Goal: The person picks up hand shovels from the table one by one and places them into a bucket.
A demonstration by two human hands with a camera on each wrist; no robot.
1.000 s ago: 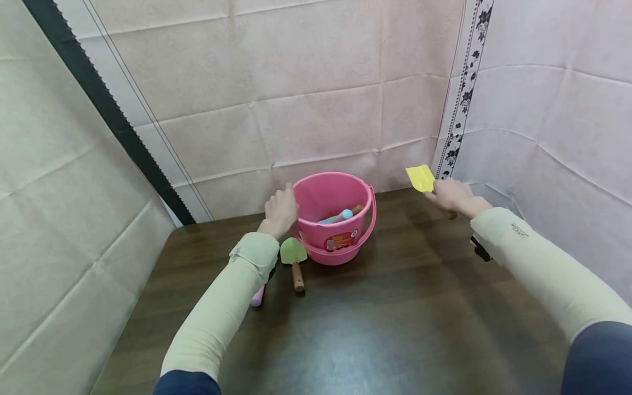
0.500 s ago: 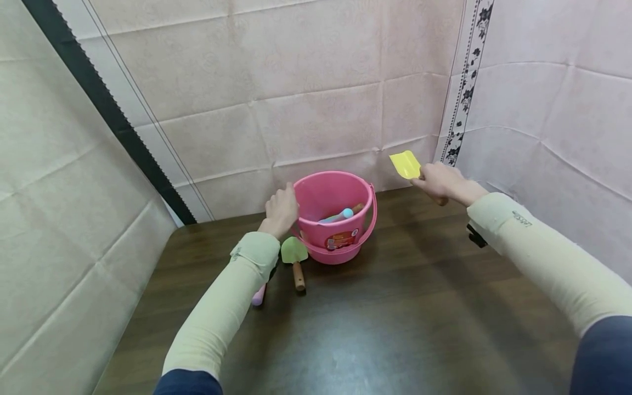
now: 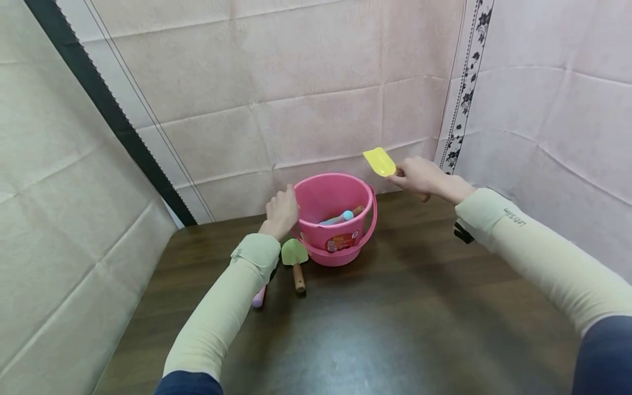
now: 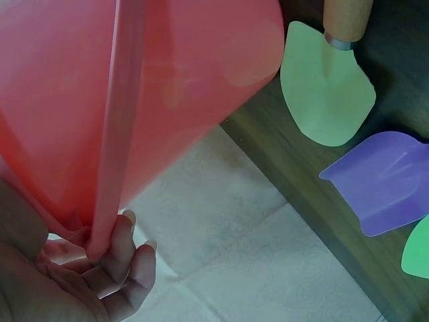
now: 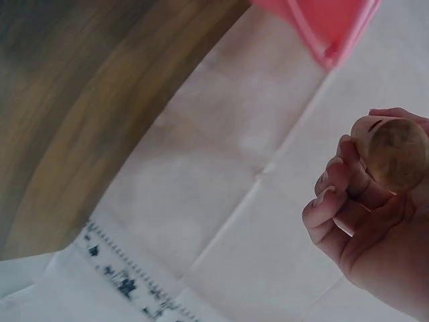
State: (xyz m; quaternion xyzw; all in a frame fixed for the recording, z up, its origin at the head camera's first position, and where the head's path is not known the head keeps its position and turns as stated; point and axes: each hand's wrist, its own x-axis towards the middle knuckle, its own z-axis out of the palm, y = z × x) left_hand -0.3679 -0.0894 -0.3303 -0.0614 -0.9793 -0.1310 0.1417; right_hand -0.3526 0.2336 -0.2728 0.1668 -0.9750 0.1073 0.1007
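Observation:
A pink bucket [image 3: 316,241] stands near the table's back edge, with a blue-handled tool [image 3: 340,218] and a wooden handle inside it. My left hand [image 3: 281,213] grips the bucket's left rim, its fingers curled where the carrying handle joins, as the left wrist view shows. In the air to the right of the bucket, my right hand [image 3: 422,175] holds a toy shovel with a yellow blade [image 3: 379,161] by its wooden handle [image 5: 397,155]. The blade points left toward the bucket, above the rim's height in the head view.
On the table left of the bucket lies a green trowel [image 3: 294,252] with a wooden handle. Beside it is a purple shovel [image 4: 382,180], mostly under my left arm in the head view. Another green blade [image 4: 419,248] shows at the left wrist view's edge. Cloth-covered walls [image 3: 316,120] enclose the table.
My right hand has carried the yellow shovel leftward and slightly up, closer to the bucket. The left hand and bucket have stayed in place.

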